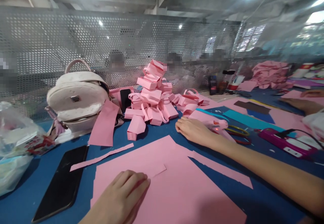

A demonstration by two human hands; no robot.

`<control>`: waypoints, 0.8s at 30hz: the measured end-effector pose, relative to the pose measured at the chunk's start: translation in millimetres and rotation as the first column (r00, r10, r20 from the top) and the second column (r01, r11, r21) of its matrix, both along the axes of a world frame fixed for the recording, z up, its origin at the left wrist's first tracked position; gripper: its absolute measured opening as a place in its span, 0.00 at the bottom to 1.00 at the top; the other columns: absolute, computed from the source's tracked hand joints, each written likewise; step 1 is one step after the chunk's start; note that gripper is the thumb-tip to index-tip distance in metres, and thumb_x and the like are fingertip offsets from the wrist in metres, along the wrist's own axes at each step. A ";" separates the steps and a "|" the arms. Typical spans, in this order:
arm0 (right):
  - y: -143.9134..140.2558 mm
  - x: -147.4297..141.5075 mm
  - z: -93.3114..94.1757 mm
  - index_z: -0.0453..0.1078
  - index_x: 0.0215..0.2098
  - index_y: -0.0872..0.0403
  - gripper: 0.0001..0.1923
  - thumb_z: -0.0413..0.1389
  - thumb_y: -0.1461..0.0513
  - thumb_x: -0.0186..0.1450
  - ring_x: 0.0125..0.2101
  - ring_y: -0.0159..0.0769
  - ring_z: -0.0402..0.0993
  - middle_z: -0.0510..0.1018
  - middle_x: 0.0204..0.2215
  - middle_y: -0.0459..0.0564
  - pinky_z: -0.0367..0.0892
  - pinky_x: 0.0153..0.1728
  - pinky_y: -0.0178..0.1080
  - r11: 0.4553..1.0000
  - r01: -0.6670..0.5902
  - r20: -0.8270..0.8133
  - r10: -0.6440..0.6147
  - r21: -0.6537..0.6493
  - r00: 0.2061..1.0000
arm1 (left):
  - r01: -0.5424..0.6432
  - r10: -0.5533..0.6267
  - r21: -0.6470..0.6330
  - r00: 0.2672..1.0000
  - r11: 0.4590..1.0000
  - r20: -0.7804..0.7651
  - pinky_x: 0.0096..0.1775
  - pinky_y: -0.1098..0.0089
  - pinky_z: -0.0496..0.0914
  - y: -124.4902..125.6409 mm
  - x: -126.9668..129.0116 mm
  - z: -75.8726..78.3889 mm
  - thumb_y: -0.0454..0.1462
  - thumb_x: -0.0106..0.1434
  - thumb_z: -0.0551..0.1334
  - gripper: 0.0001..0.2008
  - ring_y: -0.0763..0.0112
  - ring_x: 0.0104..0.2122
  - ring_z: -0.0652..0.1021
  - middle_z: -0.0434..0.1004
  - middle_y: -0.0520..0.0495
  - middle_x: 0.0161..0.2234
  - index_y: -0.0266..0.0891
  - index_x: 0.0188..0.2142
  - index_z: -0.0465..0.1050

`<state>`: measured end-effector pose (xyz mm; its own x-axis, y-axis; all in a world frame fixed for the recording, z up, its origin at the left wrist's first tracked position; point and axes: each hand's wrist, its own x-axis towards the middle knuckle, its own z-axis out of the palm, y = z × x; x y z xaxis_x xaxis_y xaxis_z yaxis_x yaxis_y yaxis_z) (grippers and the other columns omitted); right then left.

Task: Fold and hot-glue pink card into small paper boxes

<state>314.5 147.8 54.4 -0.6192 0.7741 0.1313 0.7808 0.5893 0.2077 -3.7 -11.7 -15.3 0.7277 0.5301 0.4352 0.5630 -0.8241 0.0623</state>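
Note:
My left hand (124, 192) rests palm down on a large pink paper sheet (177, 187) on the blue table, fingers curled near a small cut flap. My right hand (192, 129) reaches forward across the table, lying flat with fingers together beside a pink hot glue gun (215, 124), next to the pile of folded pink paper baskets (154, 99). Neither hand grips anything. A narrow pink paper strip (101, 157) lies left of the sheet.
A white backpack (78, 99) stands at the left with a pink sheet (105, 124) leaning on it. A black phone (63, 182) lies front left, a plastic bag (15, 149) at the far left. Another person's hand (303, 102) works at the right. A perforated metal screen (126, 48) backs the table.

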 end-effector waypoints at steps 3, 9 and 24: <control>1.4 2.1 -5.4 0.74 0.34 0.55 0.10 0.53 0.70 0.69 0.37 0.38 0.74 0.80 0.33 0.50 0.57 0.32 0.37 0.999 0.001 -0.022 -0.002 -0.032 1.000 | -0.026 0.026 -0.024 1.000 0.999 0.011 0.46 0.61 0.76 -0.6 0.8 -0.6 0.29 0.72 0.47 0.21 0.58 0.45 0.75 0.76 0.36 0.52 0.35 0.61 0.66; 2.8 1.1 -11.6 0.76 0.33 0.54 0.09 0.55 0.69 0.68 0.38 0.39 0.75 0.81 0.33 0.50 0.57 0.32 0.37 0.999 0.015 -0.029 -0.016 -0.029 0.999 | -0.005 0.005 -0.033 1.000 0.999 0.011 0.46 0.61 0.77 -1.6 0.9 3.0 0.28 0.71 0.48 0.22 0.57 0.46 0.75 0.76 0.35 0.51 0.33 0.61 0.66; -8.4 -12.2 -18.4 0.73 0.35 0.61 0.13 0.52 0.78 0.58 0.38 0.47 0.70 0.78 0.34 0.61 0.54 0.28 0.40 0.995 0.069 0.061 -0.074 0.069 0.995 | -0.045 0.045 -0.072 0.999 0.996 0.001 0.49 0.60 0.75 -6.9 3.4 10.3 0.29 0.74 0.46 0.21 0.57 0.47 0.74 0.75 0.37 0.53 0.35 0.61 0.67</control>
